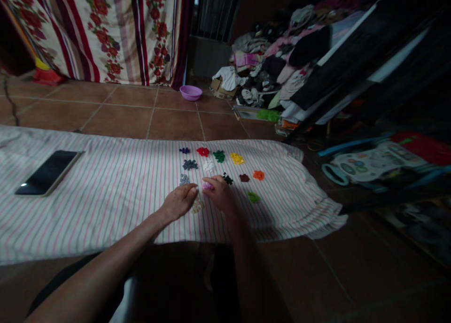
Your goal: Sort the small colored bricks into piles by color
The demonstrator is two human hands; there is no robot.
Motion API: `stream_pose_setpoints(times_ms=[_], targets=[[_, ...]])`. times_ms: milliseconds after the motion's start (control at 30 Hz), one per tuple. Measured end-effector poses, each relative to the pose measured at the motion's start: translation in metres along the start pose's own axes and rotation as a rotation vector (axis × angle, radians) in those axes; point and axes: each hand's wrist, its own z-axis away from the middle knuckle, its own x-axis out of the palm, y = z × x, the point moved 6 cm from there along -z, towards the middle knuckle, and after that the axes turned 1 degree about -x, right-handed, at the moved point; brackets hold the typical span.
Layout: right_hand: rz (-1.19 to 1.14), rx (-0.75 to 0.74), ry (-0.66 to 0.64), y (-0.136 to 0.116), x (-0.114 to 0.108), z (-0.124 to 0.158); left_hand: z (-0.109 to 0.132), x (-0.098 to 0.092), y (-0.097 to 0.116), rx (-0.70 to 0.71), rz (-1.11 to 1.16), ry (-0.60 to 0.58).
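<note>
Small piles of coloured pieces lie on a striped cloth (123, 196). My left hand (179, 202) is closed, thumb and fingers pressed together, between the light grey pile (184, 179) and the beige pile (197, 206); what it pinches is too small to name. My right hand (221, 192) curls its fingers at the pink pieces (207, 186), and whether it grips any is unclear. Behind the hands are dark grey (190, 165), white (209, 165), red (203, 151), green (219, 156) and yellow (237, 158) piles. Black (228, 178), brown (244, 178), orange (258, 175) and lime (253, 197) ones are rightward.
A phone (49, 173) lies on the cloth at the left. Beyond the cloth, a purple basin (190, 93) stands on the tiled floor, near a large heap of clothes (271, 60). A floral curtain (105, 36) hangs behind. Right of the cloth is a toy panel (373, 162).
</note>
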Motion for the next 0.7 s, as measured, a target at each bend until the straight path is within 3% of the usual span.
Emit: stream_pose_setpoints(times_ms=[400,700], targets=[[0.152,-0.077,-0.086,-0.010,-0.008,0.002,0.000,0.003,-0.003,0.019,0.030,0.000],[0.148,-0.079,-0.035,-0.008,-0.006,-0.003,0.002,0.004,-0.011,0.007,0.137,-0.012]])
